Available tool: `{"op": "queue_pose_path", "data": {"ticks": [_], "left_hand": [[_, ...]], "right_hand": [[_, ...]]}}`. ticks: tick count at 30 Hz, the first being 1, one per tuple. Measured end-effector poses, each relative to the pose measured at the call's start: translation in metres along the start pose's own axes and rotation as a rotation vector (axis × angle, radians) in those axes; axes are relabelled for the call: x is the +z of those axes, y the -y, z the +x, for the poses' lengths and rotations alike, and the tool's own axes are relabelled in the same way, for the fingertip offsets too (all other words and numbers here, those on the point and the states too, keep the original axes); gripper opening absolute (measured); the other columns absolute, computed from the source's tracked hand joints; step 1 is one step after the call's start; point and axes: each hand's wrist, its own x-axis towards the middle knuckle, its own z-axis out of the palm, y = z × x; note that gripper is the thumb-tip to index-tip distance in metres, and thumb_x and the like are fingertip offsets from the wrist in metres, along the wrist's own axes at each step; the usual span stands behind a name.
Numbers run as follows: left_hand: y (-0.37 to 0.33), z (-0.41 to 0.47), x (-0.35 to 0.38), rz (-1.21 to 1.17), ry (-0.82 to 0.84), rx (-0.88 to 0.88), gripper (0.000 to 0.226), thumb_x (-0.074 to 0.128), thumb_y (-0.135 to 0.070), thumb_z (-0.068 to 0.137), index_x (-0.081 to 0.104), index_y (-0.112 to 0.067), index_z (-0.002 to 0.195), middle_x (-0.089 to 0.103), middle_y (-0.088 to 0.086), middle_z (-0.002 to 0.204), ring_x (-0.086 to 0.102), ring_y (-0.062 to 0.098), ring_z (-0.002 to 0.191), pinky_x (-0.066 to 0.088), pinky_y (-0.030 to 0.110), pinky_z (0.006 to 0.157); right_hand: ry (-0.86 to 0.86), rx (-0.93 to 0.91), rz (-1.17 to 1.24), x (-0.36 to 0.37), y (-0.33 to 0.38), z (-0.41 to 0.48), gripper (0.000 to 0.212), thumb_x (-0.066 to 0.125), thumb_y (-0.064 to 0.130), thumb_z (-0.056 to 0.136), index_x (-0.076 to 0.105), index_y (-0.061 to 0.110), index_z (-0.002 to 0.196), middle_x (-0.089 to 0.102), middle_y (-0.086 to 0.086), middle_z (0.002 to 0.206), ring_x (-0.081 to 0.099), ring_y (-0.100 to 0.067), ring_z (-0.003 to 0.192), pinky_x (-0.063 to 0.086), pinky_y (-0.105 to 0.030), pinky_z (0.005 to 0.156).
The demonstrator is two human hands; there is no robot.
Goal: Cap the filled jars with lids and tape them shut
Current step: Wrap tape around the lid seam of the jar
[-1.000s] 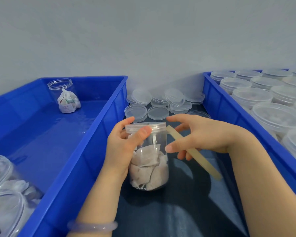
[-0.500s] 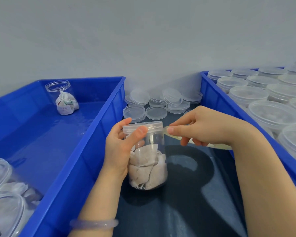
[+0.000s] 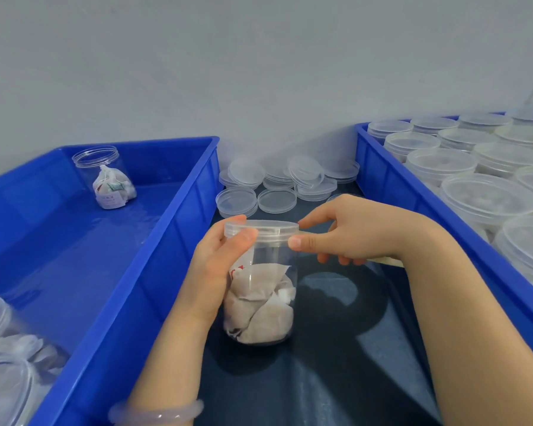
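Note:
A clear plastic jar (image 3: pixel 260 299) filled with pale sachets stands on the dark mat, capped with a clear lid (image 3: pixel 262 226). My left hand (image 3: pixel 216 265) grips the jar's left side, thumb on the lid's rim. My right hand (image 3: pixel 348 235) holds a strip of yellowish tape (image 3: pixel 388 262), pressing thumb and forefinger against the lid's right edge; most of the strip is hidden behind the hand and wrist.
A pile of loose clear lids (image 3: pixel 277 186) lies behind the jar. The blue bin (image 3: pixel 179 241) on the left holds an uncapped filled jar (image 3: pixel 108 179) and more jars at its near corner. The blue bin (image 3: pixel 391 186) on the right holds several capped jars.
My right hand has moved left, bringing the tape strip up against the lid's rim. The strip, earlier hanging free to the right, now lies mostly behind the hand. The left hand keeps its grip.

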Motion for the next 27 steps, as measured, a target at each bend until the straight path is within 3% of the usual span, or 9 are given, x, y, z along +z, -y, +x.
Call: {"op": "queue_pose_path", "data": {"ticks": [5, 8, 11, 15, 17, 19, 21, 23, 27], "left_hand": [[-0.016, -0.008, 0.016, 0.321, -0.223, 0.05, 0.102, 0.062, -0.08, 0.026, 0.048, -0.036, 0.116, 0.057, -0.03, 0.097, 0.055, -0.017, 0.084, 0.042, 0.009, 0.058], [-0.017, -0.011, 0.024, 0.37, -0.271, 0.078, 0.098, 0.058, -0.08, 0.024, 0.039, -0.037, 0.11, 0.052, -0.043, 0.084, 0.045, -0.031, 0.077, 0.038, 0.0, 0.057], [-0.014, -0.006, 0.024, 0.289, -0.33, 0.061, 0.098, 0.057, -0.08, 0.025, 0.047, -0.03, 0.109, 0.053, -0.027, 0.091, 0.051, -0.015, 0.081, 0.037, 0.011, 0.06], [-0.009, -0.005, 0.016, 0.166, -0.322, 0.069, 0.055, 0.071, -0.063, 0.047, 0.054, -0.031, 0.089, 0.064, -0.029, 0.077, 0.056, -0.02, 0.071, 0.04, 0.001, 0.053], [-0.008, -0.006, 0.012, 0.122, -0.313, 0.087, 0.037, 0.075, -0.053, 0.056, 0.054, -0.035, 0.081, 0.06, -0.041, 0.069, 0.056, -0.022, 0.067, 0.038, -0.001, 0.052], [-0.009, -0.006, 0.009, 0.075, -0.289, 0.074, 0.048, 0.071, -0.06, 0.047, 0.057, -0.034, 0.085, 0.06, -0.042, 0.072, 0.057, -0.021, 0.07, 0.041, 0.0, 0.054], [-0.007, -0.004, 0.007, 0.048, -0.256, 0.058, 0.07, 0.077, -0.063, 0.04, 0.063, -0.028, 0.099, 0.066, -0.033, 0.083, 0.061, -0.016, 0.08, 0.046, 0.006, 0.063], [-0.003, -0.002, 0.006, 0.012, -0.234, 0.003, 0.089, 0.086, -0.061, 0.042, 0.063, -0.018, 0.116, 0.068, -0.017, 0.101, 0.064, -0.002, 0.093, 0.051, 0.021, 0.078], [-0.001, -0.003, 0.008, -0.064, -0.171, -0.076, 0.091, 0.074, -0.064, 0.04, 0.062, -0.018, 0.118, 0.069, 0.004, 0.11, 0.065, 0.023, 0.106, 0.049, 0.05, 0.096]], "right_hand": [[-0.003, -0.025, -0.077, 0.004, 0.01, -0.004, 0.065, 0.05, 0.074, 0.072, 0.065, 0.028, 0.115, 0.071, 0.002, 0.075, 0.056, -0.003, 0.048, 0.05, -0.02, 0.05], [-0.032, -0.044, -0.194, 0.008, 0.017, -0.007, 0.066, 0.041, 0.073, 0.075, 0.068, 0.023, 0.108, 0.072, -0.001, 0.085, 0.064, -0.011, 0.071, 0.054, -0.03, 0.067], [0.035, -0.045, -0.233, 0.005, 0.021, -0.012, 0.044, 0.055, 0.057, 0.083, 0.062, 0.026, 0.113, 0.071, 0.003, 0.068, 0.065, -0.008, 0.065, 0.047, -0.028, 0.062], [0.143, -0.076, -0.122, 0.0, 0.019, -0.016, 0.074, 0.063, 0.058, 0.077, 0.034, 0.037, 0.141, 0.072, 0.004, 0.071, 0.066, -0.002, 0.057, 0.046, -0.023, 0.064], [0.146, -0.099, -0.106, -0.001, 0.019, -0.017, 0.08, 0.06, 0.07, 0.067, 0.038, 0.042, 0.138, 0.071, 0.007, 0.068, 0.064, 0.001, 0.055, 0.044, -0.023, 0.065], [0.109, -0.096, -0.027, -0.003, 0.017, -0.019, 0.086, 0.056, 0.082, 0.048, 0.052, 0.046, 0.125, 0.07, 0.011, 0.068, 0.062, 0.0, 0.053, 0.045, -0.021, 0.064], [0.047, -0.078, 0.031, -0.005, 0.012, -0.018, 0.08, 0.054, 0.084, 0.042, 0.061, 0.046, 0.113, 0.07, 0.013, 0.069, 0.059, -0.002, 0.05, 0.045, -0.017, 0.058], [0.0, -0.062, 0.028, -0.006, 0.009, -0.016, 0.06, 0.059, 0.076, 0.054, 0.064, 0.047, 0.106, 0.07, 0.014, 0.068, 0.055, -0.001, 0.046, 0.041, -0.012, 0.049], [-0.011, -0.012, 0.018, -0.002, 0.007, -0.008, 0.047, 0.056, 0.068, 0.064, 0.07, 0.043, 0.101, 0.07, 0.012, 0.069, 0.054, -0.003, 0.046, 0.045, -0.018, 0.052]]}}
